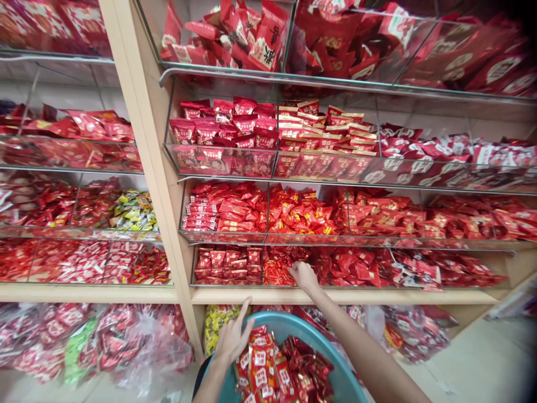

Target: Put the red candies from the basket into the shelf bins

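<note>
My right hand point(304, 276) reaches into the lowest shelf row, at a compartment of small orange-red packets point(279, 263). Its fingers are bent inward, and whatever they may hold is too small to make out. Over the left rim of a teal basin point(342, 364) is my left hand point(233, 337), its fingers spread and nothing in it. Red and gold packets point(263, 366) lie inside the basin, with darker red ones point(308, 366) beside them. Left of my right hand, dark red square packets point(229, 264) fill the neighbouring compartment.
Shelves with clear dividers and a wooden edge point(348, 295) span the view, full of red packets. A wooden upright point(155, 168) separates the left unit. Plastic bags of packets point(142, 347) lie below on the floor, and a yellow bag point(218, 324) sits behind the basin.
</note>
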`<state>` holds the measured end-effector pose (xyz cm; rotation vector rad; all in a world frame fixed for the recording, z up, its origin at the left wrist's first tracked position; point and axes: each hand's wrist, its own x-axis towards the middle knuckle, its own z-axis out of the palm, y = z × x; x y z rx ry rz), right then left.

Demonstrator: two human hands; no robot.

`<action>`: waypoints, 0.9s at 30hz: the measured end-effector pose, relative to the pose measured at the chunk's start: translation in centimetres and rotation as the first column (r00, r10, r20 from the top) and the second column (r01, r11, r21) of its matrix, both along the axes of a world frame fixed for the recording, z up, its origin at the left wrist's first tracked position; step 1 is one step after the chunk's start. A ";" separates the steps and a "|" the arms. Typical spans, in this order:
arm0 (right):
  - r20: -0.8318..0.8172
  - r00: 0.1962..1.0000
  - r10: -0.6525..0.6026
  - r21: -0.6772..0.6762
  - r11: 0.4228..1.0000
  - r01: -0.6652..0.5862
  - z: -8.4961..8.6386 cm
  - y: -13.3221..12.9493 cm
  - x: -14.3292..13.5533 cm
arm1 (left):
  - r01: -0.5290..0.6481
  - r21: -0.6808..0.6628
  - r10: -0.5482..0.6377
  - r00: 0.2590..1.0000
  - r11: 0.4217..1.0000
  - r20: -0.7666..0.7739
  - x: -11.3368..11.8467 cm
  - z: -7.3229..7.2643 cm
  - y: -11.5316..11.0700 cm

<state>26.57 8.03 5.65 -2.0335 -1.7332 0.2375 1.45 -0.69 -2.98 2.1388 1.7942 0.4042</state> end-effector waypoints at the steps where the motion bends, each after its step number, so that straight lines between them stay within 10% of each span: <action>1: 0.015 1.000 -0.022 -0.025 0.999 0.022 -0.2 0.3 -0.2 | 0.000 0.002 0.000 1.000 1.000 -0.002 0.0 -0.1 0.1; 19: 0.068 0.996 -0.051 0.114 0.993 0.043 2.2 -2.0 0.7 | 0.009 -0.005 -0.009 1.000 1.000 0.009 -0.2 0.1 0.2; 24: -0.138 0.978 0.154 0.350 0.932 -0.097 3.9 -6.2 1.1 | 0.027 -0.019 -0.027 1.000 0.999 0.016 -0.1 0.4 0.1; 27: -0.430 0.836 0.341 0.374 0.910 -0.179 2.9 -9.1 -0.1 | 0.025 -0.036 -0.025 1.000 0.999 0.012 -0.1 0.6 0.1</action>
